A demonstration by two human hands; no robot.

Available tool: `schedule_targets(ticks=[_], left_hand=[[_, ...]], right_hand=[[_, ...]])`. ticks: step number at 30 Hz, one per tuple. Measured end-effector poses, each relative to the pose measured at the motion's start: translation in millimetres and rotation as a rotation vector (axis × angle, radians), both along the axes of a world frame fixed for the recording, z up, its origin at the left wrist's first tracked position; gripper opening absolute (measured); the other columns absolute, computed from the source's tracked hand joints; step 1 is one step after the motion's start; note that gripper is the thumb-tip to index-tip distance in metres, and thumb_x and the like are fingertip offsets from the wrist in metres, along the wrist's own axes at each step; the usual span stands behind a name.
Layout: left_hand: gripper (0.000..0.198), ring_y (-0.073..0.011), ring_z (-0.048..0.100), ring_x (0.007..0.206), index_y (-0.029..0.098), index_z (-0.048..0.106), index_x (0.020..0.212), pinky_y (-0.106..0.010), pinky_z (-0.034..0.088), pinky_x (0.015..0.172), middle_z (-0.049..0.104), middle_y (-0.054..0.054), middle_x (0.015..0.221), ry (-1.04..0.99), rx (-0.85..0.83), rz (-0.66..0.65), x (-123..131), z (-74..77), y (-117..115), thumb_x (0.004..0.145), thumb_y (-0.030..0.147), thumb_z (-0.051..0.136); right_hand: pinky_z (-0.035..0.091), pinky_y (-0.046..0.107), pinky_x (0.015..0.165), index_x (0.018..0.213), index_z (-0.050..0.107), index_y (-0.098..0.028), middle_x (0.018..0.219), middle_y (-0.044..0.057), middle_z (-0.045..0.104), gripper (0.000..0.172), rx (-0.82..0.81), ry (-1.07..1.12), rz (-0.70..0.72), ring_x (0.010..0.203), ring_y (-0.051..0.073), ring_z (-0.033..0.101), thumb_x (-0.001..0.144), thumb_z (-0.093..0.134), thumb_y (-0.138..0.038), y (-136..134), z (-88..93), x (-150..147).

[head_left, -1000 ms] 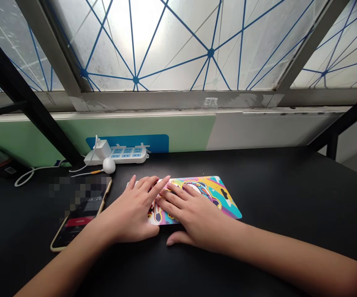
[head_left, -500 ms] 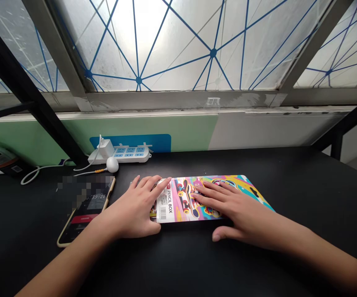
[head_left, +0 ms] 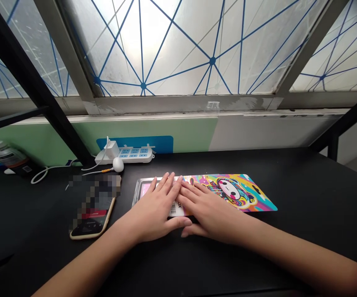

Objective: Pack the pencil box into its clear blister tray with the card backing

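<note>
Left hand (head_left: 155, 209) flat over pencil box (head_left: 137, 189), right hand (head_left: 211, 209) flat on its printed sleeve (head_left: 235, 190), nearer desk's (head_left: 308, 227) back edge, fingers loosely spread, no pinch; looks part-unsleeved, left end out, rest covered.

The left hand (head_left: 161, 206) lies palm down over the left part of the card (head_left: 237, 194), its fingers (head_left: 167, 182) slightly spread toward the card's far edge. The right hand (head_left: 209, 212) lies flat over the card's middle, fingers slanting leftward to meet the left hand's index finger, both thumbs (head_left: 180, 223) close together at the card's near edge. Bare forearms (head_left: 289, 245) reach in from the card's near left and near right.
</note>
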State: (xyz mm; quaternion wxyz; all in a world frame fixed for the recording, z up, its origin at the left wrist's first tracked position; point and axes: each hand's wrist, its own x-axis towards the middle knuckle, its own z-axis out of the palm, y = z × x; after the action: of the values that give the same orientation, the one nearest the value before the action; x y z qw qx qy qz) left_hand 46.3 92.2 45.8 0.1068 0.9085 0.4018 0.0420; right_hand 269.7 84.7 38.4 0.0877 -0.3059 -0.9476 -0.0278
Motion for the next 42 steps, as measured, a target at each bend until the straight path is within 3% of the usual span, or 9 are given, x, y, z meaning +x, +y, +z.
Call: schedule_targets(ticks=[5,11,19,27,31,34,38,40,42], left_hand=[[0.092,-0.0336,0.007,0.157,0.012,0.012,0.164,-0.057,0.019,0.124,0.013,-0.020,0.169,0.009,0.032,0.078,2.1,-8.9,4.4,0.098,0.071,0.037],[0.092,-0.0373,0.012,0.156,0.012,0.029,0.161,-0.059,0.022,0.122,0.016,-0.024,0.168,0.027,0.055,0.082,1.8,-11.2,7.0,0.095,0.076,0.039],[0.077,-0.0320,0.008,0.158,0.017,0.025,0.163,-0.056,0.017,0.124,0.011,-0.017,0.169,0.045,-0.031,0.085,-7.8,-1.7,18.3,0.103,0.067,0.028],[0.074,-0.0281,0.007,0.158,0.017,0.027,0.162,-0.053,0.012,0.126,0.013,-0.012,0.170,0.028,-0.060,0.176,-21.5,-0.7,33.7,0.104,0.064,0.024],[0.071,-0.0286,0.009,0.158,0.016,0.029,0.161,-0.053,0.013,0.126,0.014,-0.013,0.170,0.019,-0.023,0.191,-21.8,-4.9,38.5,0.106,0.060,0.026],[0.069,-0.0285,0.011,0.158,0.015,0.032,0.160,-0.053,0.014,0.126,0.017,-0.014,0.169,0.011,0.000,0.199,-21.1,-9.0,41.4,0.106,0.057,0.028],[0.067,-0.0294,0.015,0.158,0.012,0.036,0.159,-0.054,0.016,0.126,0.021,-0.015,0.169,-0.001,0.031,0.200,-17.5,-11.3,41.5,0.106,0.053,0.030],[0.065,-0.0299,0.017,0.157,0.012,0.038,0.158,-0.054,0.017,0.125,0.023,-0.015,0.169,-0.005,0.049,0.200,-14.2,-11.7,39.9,0.107,0.052,0.030],[0.063,-0.0305,0.018,0.157,0.013,0.039,0.157,-0.055,0.019,0.125,0.025,-0.016,0.168,-0.006,0.067,0.198,-10.5,-12.5,37.9,0.107,0.050,0.031]], right_hand=[[0.033,0.060,0.120,0.155,0.038,-0.009,0.161,0.023,0.039,0.084,0.021,0.007,0.000,0.150,0.038,0.035,0.091,0.065,-0.058,7.7,-13.3,-6.5],[0.037,0.058,0.119,0.155,0.041,-0.020,0.158,0.014,0.048,0.057,0.059,0.079,-0.030,0.148,0.030,0.039,0.099,0.054,-0.022,9.4,-21.8,35.8],[0.041,0.055,0.117,0.160,0.032,-0.023,0.159,0.012,0.045,0.061,0.113,0.079,-0.129,0.149,0.027,0.038,0.100,0.043,-0.012,3.3,-34.1,106.4],[0.051,0.055,0.105,0.160,0.031,-0.019,0.146,0.015,0.061,0.078,0.448,0.043,-0.335,0.130,0.032,0.061,0.087,0.037,0.006,-2.4,-30.7,120.1],[0.045,0.055,0.111,0.160,0.031,-0.017,0.148,0.016,0.058,0.076,0.523,0.082,-0.358,0.132,0.031,0.060,0.087,0.037,0.005,-19.7,-12.4,105.8],[0.040,0.049,0.116,0.152,0.044,-0.011,0.150,0.014,0.056,0.065,0.504,0.094,-0.194,0.138,0.029,0.055,0.089,0.037,0.004,-49.1,-4.8,72.0],[0.050,0.041,0.107,0.137,0.063,-0.014,0.143,0.010,0.063,0.045,0.383,0.065,0.127,0.127,0.027,0.063,0.099,0.038,-0.014,-86.8,-20.1,9.4],[0.054,0.040,0.101,0.126,0.069,-0.016,0.134,0.008,0.071,0.035,0.348,0.161,0.146,0.116,0.027,0.070,0.103,0.044,-0.024,-91.9,-32.3,-18.3],[0.053,0.040,0.102,0.133,0.065,-0.012,0.138,0.012,0.067,0.053,0.185,0.145,0.181,0.122,0.030,0.066,0.104,0.044,-0.051,-85.1,-38.7,-39.8]])
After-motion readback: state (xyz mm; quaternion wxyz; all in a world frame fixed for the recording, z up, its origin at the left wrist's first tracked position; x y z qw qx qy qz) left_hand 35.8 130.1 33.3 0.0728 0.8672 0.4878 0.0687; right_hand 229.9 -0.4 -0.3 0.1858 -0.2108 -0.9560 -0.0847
